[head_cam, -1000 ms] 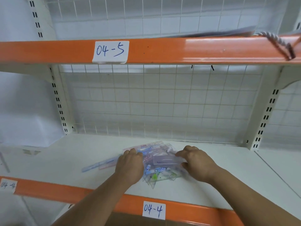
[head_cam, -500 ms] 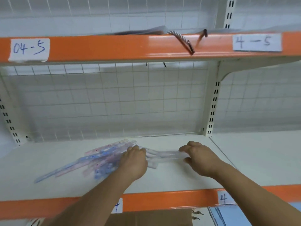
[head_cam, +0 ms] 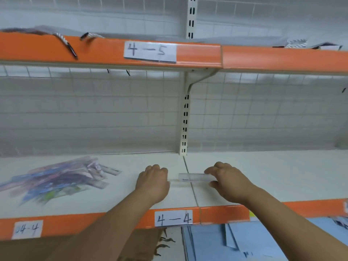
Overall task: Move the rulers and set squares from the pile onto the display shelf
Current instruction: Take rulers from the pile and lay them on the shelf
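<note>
A clear plastic ruler [head_cam: 192, 178] is held level just above the white shelf board [head_cam: 263, 172], across the seam between two shelf sections. My left hand [head_cam: 153, 182] grips its left end with curled fingers. My right hand [head_cam: 228, 180] pinches its right end between fingers and thumb. The pile of packaged rulers and set squares [head_cam: 56, 178] lies blurred on the shelf, well to the left of both hands.
An orange rail labelled "4-4" [head_cam: 173, 218] edges the shelf front. A slotted white upright [head_cam: 185, 127] and wire grid back [head_cam: 94, 113] stand behind. Another orange-edged shelf [head_cam: 263, 57] hangs overhead. Below are a brown carton [head_cam: 113, 245] and blue sheets [head_cam: 244, 240].
Both hands have carried the clear ruler to the right, away from the pile, up to the seam between the sections. My view has swung right with them.
</note>
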`<control>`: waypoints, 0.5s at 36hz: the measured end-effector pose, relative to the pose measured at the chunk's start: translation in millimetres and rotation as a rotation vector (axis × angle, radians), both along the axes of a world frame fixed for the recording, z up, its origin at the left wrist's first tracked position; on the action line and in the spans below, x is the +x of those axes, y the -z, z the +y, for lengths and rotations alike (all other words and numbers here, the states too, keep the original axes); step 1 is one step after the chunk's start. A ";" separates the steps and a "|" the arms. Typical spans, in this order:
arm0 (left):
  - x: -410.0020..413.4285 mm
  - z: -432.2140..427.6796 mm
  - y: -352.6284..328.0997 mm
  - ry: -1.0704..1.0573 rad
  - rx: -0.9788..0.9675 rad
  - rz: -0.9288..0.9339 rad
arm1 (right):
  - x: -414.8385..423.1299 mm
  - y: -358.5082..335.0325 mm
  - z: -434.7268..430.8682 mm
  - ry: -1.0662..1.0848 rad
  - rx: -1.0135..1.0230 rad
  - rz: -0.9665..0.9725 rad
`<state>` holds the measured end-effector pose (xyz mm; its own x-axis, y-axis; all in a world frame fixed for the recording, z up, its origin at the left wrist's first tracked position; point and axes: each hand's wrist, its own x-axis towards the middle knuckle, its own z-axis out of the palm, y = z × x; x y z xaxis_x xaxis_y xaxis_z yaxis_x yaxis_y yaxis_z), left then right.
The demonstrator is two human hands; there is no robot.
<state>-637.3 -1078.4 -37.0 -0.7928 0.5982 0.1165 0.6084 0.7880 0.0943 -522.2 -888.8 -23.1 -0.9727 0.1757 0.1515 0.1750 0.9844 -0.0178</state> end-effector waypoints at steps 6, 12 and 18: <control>32.0 51.0 5.5 0.030 -0.007 -0.014 | 34.1 4.2 45.9 0.029 0.001 -0.032; 43.9 92.6 7.5 0.074 -0.040 -0.007 | 55.0 8.8 84.0 0.072 -0.012 -0.046; 37.8 132.2 6.4 0.126 -0.054 0.013 | 57.5 8.8 117.0 0.109 -0.027 -0.039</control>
